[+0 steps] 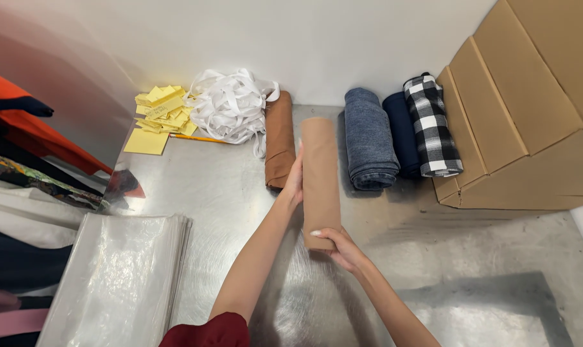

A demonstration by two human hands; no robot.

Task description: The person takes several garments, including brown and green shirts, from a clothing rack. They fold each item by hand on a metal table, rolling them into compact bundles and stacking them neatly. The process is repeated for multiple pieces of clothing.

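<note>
**Tan roll being held at both ends over the steel table**

The steel table [240,193] is carrying everything, and stacked cardboard boxes [529,109] are leaning at its right edge, plain brown with no label showing. A pile of clear plastic bags [118,276] is lying at the near left. At the back wall, rolled fabrics are lining up: brown roll [279,138], denim roll [368,138], navy roll [400,132], checked roll [432,125]. White tape [230,103] is tangling beside yellow slips [159,112] (handwritten, too small to read).

The tan roll [320,180] is lying mid-table, lengthwise. The left hand [294,180] is pressing flat against its far left side; the right hand [339,247] is closing its fingers around the near end. Keeping both hands snug should be stopping the layers from loosening.
</note>
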